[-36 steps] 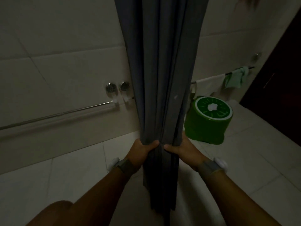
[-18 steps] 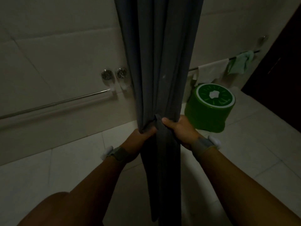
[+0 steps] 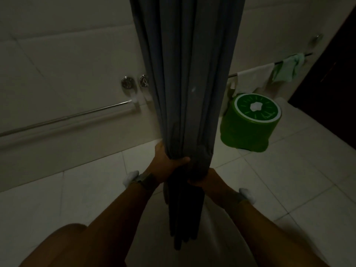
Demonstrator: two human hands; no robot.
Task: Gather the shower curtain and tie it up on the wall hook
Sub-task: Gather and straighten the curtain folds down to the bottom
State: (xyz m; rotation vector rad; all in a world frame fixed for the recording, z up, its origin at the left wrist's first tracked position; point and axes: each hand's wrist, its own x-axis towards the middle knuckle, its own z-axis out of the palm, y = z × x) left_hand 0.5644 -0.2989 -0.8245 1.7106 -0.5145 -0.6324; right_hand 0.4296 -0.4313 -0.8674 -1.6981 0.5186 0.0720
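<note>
Shower curtain [image 3: 185, 74] bunched in both hands' [image 3: 165, 166] closed grip, top cut off

Pale tiled floor [image 3: 289, 180] underfoot, big square tiles with thin grout lines, dim in this light. One thing stands on it: a green round tub [image 3: 248, 125], white-ringed top with a white centre mark. The tub sits close to the foot of the wall, floor tiles spreading out bare in front of it.

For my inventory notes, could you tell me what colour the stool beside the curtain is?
The stool is green with a white-ringed top, seen in the head view.
</note>
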